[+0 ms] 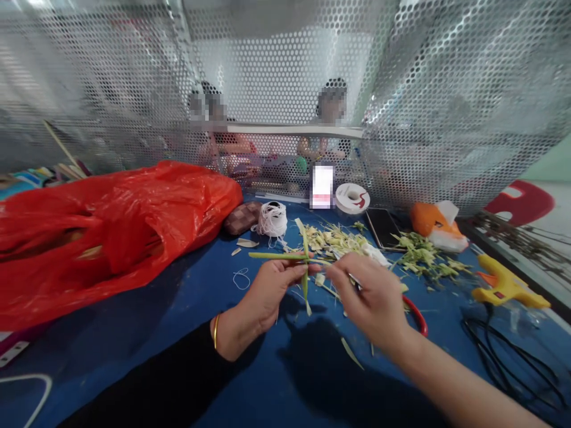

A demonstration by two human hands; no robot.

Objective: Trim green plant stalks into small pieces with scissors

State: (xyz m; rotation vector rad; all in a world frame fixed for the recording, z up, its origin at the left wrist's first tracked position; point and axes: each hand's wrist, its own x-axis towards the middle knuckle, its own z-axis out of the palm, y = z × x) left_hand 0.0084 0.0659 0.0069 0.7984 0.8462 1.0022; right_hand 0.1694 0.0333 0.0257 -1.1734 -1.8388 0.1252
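Pale green leaf strips (306,238) form a cross in front of me. My left hand (263,291), with a gold bangle at the wrist, pinches them near the crossing between thumb and fingers. At the right arm of the cross, my right hand (375,297) is closed, thumb and forefinger pressed on the strip's end. A bit of dark metal shows between its fingers, and a red loop handle (417,315) sticks out past the palm, apparently scissors tucked in that hand. The blades are mostly hidden.
Leaf scraps (339,241) lie behind my hands. A ball of white string (272,220), a ribbon spool (352,198), a phone (383,229) and a tissue pack (437,226) stand farther back. A red plastic bag (178,196) is left; a yellow glue gun (508,285) with black cord, right.
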